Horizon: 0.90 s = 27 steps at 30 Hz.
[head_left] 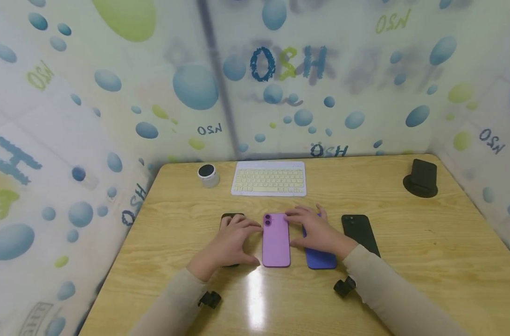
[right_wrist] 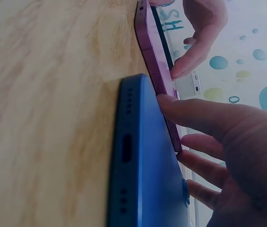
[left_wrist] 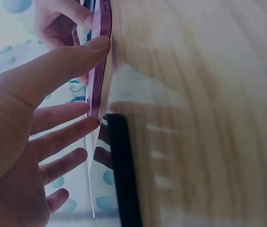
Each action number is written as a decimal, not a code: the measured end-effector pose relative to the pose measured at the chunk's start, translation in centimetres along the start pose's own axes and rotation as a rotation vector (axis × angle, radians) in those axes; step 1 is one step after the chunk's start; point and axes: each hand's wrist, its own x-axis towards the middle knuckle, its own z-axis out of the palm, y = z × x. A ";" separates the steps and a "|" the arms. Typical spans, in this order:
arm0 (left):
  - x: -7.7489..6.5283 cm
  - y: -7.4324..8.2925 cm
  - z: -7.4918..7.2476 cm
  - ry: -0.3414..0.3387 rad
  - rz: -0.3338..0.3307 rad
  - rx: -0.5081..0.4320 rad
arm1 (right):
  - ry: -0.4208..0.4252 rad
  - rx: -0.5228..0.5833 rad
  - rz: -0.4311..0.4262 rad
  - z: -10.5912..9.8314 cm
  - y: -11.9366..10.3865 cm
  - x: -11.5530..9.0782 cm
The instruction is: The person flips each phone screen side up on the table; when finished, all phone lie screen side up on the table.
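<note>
A purple smartphone (head_left: 276,247) lies back up on the wooden table, its two camera lenses at the upper left. Along its left edge is my left hand (head_left: 234,240), fingers spread; in the left wrist view the thumb and fingertips are right at the phone's side. My right hand (head_left: 317,233) has its fingertips and thumb at the opposite edge, fingers loosely extended. Beneath the right hand lies a blue smartphone (head_left: 320,260), partly covered. Under the left hand is a dark phone (left_wrist: 123,165), mostly hidden in the head view.
Right of the blue phone, a black smartphone (head_left: 359,228) is partly covered by my right forearm. At the back stand a white keyboard (head_left: 268,190) and a small white cylinder with a dark top (head_left: 208,177). A black stand (head_left: 422,175) is at the far right. Patterned curtains surround the table.
</note>
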 end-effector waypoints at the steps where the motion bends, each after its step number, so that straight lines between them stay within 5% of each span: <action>1: 0.0 0.1 0.0 -0.005 -0.003 0.000 | 0.001 0.002 0.002 0.0 0.0 0.0; 27: 0.3 1.9 0.0 -0.042 -0.057 -0.086 | 0.065 0.142 0.053 0.8 0.0 0.1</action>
